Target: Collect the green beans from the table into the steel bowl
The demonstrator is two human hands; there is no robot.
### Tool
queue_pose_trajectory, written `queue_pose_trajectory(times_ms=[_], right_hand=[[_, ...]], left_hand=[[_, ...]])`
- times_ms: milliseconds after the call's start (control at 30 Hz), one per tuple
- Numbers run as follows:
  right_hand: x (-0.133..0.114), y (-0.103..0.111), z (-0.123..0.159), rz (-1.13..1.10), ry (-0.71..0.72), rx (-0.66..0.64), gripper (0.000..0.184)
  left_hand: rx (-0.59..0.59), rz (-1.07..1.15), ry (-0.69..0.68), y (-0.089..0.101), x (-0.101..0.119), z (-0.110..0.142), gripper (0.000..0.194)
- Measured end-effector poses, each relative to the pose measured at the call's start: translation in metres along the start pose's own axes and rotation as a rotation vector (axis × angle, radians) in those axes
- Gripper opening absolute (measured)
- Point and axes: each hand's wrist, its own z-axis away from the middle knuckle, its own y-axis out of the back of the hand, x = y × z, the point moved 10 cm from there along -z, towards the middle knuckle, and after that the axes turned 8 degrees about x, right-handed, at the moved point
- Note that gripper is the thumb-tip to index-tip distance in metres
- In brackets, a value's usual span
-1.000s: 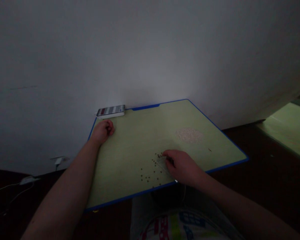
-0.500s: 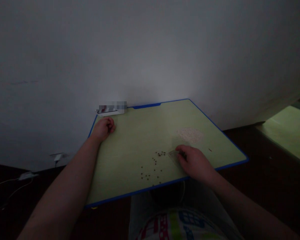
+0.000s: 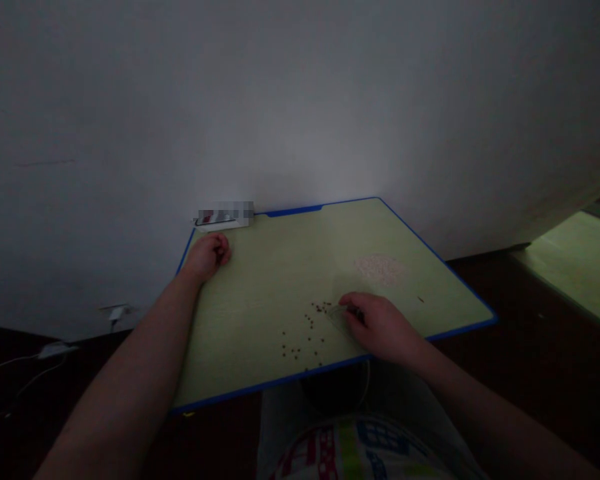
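Note:
A pale green board with a blue rim point(image 3: 280, 280) lies over my lap in dim light. My right hand point(image 3: 380, 327) rests near its front edge, fingers closed on a small clear flat piece point(image 3: 339, 313) whose edge touches the board. Just left of it lie several small dark beads point(image 3: 307, 333), scattered loosely. A pale round patch of fine grains point(image 3: 380, 268) sits beyond my right hand. My left hand point(image 3: 207, 257) lies curled in a loose fist on the far left corner, holding nothing I can see.
A phone point(image 3: 225, 217) rests at the board's far left edge against the white wall. One lone dark bead point(image 3: 420, 299) lies to the right. A plug and white cable point(image 3: 55, 350) lie on the dark floor at left. Another green surface point(image 3: 580, 260) shows at right.
My right hand slid right with the clear piece, then came back a little left toward the beads. The left hand stayed put.

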Motion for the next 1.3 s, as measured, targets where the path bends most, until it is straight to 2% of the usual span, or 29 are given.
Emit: queue_pose_trajectory(times_ms=[367, 700, 900, 1033, 1300], right_hand=[[0.01, 0.003, -0.002, 0.003, -0.068, 0.022, 0.023], [-0.008, -0.003, -0.004, -0.01, 0.041, -0.005, 0.023], [0.003, 0.002, 0.004, 0.006, -0.018, 0.012, 0.022], [-0.003, -0.004, 0.01, -0.026, -0.006, -0.018, 0.022], [-0.002, -0.004, -0.001, 0.042, -0.057, -0.007, 0.023]], left_hand=[[-0.033, 0.008, -0.02, 0.002, -0.004, -0.004, 0.01], [-0.033, -0.001, -0.034, 0.001, -0.002, -0.005, 0.01], [-0.033, 0.006, -0.023, 0.003, -0.007, -0.008, 0.01], [-0.035, 0.014, -0.035, 0.003, -0.005, -0.008, 0.01], [-0.028, 0.008, -0.029, -0.001, -0.001, -0.003, 0.011]])
